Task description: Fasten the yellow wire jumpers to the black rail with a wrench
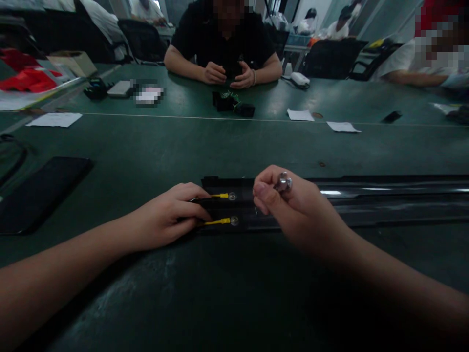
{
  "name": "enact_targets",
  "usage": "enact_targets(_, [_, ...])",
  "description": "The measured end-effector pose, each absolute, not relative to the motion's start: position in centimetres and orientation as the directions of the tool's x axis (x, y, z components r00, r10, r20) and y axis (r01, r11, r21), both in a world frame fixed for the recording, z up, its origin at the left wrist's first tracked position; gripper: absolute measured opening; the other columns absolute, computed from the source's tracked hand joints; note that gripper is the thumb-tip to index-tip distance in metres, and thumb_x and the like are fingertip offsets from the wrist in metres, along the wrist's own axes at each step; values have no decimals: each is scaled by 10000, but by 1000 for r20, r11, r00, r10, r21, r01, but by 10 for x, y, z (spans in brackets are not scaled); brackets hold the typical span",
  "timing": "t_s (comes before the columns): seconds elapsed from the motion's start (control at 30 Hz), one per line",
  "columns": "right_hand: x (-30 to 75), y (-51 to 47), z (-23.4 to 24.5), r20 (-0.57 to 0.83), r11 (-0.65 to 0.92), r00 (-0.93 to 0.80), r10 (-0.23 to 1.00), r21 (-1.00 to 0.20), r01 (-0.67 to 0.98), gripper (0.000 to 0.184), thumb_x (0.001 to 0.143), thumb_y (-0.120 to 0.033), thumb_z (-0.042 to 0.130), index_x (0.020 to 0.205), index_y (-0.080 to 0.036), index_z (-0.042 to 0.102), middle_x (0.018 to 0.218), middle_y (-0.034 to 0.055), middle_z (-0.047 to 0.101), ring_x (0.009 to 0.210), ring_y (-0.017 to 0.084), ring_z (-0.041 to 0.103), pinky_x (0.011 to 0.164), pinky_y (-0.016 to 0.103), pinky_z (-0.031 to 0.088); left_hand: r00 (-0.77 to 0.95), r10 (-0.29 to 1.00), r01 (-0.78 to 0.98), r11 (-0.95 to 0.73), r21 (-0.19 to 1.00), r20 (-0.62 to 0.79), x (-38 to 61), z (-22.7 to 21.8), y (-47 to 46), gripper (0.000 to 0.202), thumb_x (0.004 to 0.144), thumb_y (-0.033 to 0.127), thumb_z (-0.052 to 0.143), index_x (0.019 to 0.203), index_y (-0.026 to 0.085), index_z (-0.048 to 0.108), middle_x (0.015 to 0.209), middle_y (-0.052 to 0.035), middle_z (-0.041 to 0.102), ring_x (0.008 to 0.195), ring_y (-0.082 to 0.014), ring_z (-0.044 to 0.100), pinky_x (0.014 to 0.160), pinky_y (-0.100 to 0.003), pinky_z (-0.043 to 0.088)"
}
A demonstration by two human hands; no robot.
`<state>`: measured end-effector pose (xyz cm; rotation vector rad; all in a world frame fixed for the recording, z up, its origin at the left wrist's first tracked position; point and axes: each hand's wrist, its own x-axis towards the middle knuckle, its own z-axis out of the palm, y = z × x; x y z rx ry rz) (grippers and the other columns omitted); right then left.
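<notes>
A long black strip point(330, 210) lies across the green table in front of me. Near its left end, two yellow-sleeved wires point(218, 221) run to round metal terminals point(233, 221). My left hand point(179, 212) is closed over these wires, its fingertips bent down at the strip's end. Over the strip, right of the terminals, my right hand point(289, 203) is closed around a small tool with a shiny metal end point(283, 182). A thin tip shows below the fingers; the rest of the tool is hidden in the hand, so its kind is unclear.
A dark flat pad point(44, 193) lies to my left. Across the table point(164, 142) sits a person in black point(223, 49), with black parts point(233, 104) before them. Paper slips point(300, 115) and a white device point(299, 80) lie farther off. Another person sits at the right.
</notes>
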<state>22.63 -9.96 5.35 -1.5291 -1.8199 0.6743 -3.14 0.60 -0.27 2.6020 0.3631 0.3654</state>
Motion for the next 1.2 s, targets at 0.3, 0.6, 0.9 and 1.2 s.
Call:
enact_targets(0.3, [234,-98,48,100,317,-314,944,-540,780,120,975,-190,578,890,-177,662,855,32,661,740,161,605,658,287,437,930,327,204,-837,507,167,-33,-3,6,269,967,105,520,1062,235,736,1261,-65,604,1192,-242,565,1039,-405,482])
enact_targets(0.6, [234,-97,45,127,356,-362,923,-636,684,67,929,-127,669,905,-161,721,903,34,722,834,164,679,767,292,502,928,325,197,-841,504,180,-31,-3,6,284,958,89,512,1051,227,742,1239,-67,615,1172,-238,578,1031,-391,485])
enact_targets(0.9, [230,-97,37,149,290,-258,954,-672,682,46,932,-165,689,886,-165,699,863,29,725,778,174,689,720,304,509,931,328,207,-837,507,162,-33,-3,6,275,970,107,514,1065,237,737,1256,-68,608,1180,-240,570,1029,-397,485])
enact_targets(1.2, [228,-100,38,161,290,-247,956,-664,689,111,966,-186,594,960,-183,705,866,22,746,774,171,710,723,302,525,929,330,208,-840,502,168,-33,-2,6,273,960,105,519,1046,231,746,1251,-72,618,1171,-244,583,1023,-395,503])
